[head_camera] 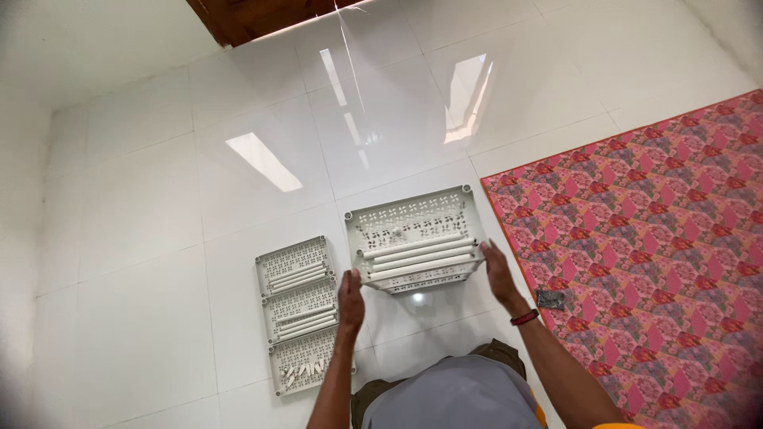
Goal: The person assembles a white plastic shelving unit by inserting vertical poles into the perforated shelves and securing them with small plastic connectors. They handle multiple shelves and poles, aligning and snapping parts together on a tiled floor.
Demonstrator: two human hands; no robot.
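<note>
A grey perforated plastic shelf panel is lifted above the white floor, with several white tubes lying across its near half. My left hand grips its near left corner. At the near right edge, my right hand holds it; a red band sits on that wrist. To the left, three smaller-looking grey panels lie in a row on the floor. The far two carry white tubes, and the nearest holds several small white pieces.
A pink patterned mat covers the floor at the right. A small dark packet lies at its near left edge. A brown wooden door frame is at the far top. White walls bound the left side.
</note>
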